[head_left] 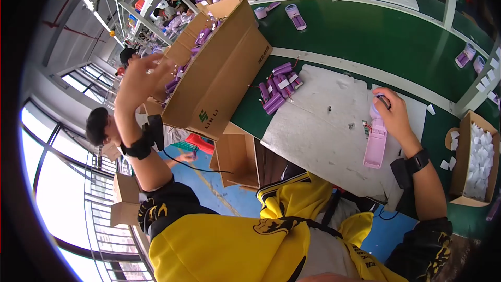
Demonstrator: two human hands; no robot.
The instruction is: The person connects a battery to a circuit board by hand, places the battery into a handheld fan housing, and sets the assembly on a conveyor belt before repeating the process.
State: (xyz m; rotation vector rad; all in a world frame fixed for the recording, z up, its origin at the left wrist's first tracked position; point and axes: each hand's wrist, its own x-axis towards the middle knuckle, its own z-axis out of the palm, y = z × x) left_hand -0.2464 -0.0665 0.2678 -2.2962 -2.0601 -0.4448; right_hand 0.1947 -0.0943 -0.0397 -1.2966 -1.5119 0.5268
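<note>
My left hand (142, 74) is raised at the left beside a big tilted cardboard box (219, 78) full of purple parts (175, 84); its fingers are blurred and spread, and whether it holds anything is unclear. My right hand (394, 117) rests on the grey mat (318, 130) and grips the round top end of a pink handheld device (376, 143) that lies lengthwise on the mat. A pile of purple cylindrical cells (277, 86) with wires lies on the mat's far left corner.
The green worktable (376, 36) carries more pink devices (296, 17) and white strips. A cardboard box of white pieces (477, 159) stands at the right. An open brown box (237, 159) sits below the table edge. Other people work at the far end and at the left.
</note>
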